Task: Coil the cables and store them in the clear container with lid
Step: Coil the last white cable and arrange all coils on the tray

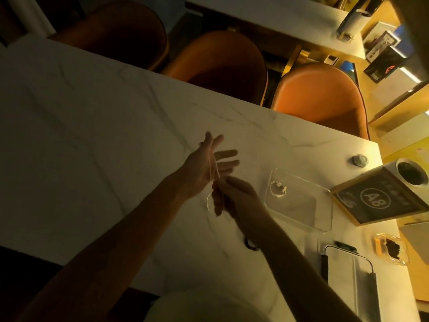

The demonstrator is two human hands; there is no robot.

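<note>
A thin white cable [215, 169] runs across the palm of my left hand [209, 166], whose fingers are spread flat above the marble table [92, 135]. My right hand [234, 198] pinches the cable just below that palm, and a loop of it [209, 203] hangs down to the tabletop. To the right lies the clear container [299, 201], open, with a small coiled white cable [277, 189] inside near its left end. The clear lid with dark clips [352, 280] lies at the near right.
Orange chairs [322, 96] line the table's far side. A wooden sign marked A8 [376, 201], a white cylinder [411, 173], a small grey knob [359, 160] and an amber glass dish [392, 251] crowd the right end. A dark band [250, 245] circles my right wrist.
</note>
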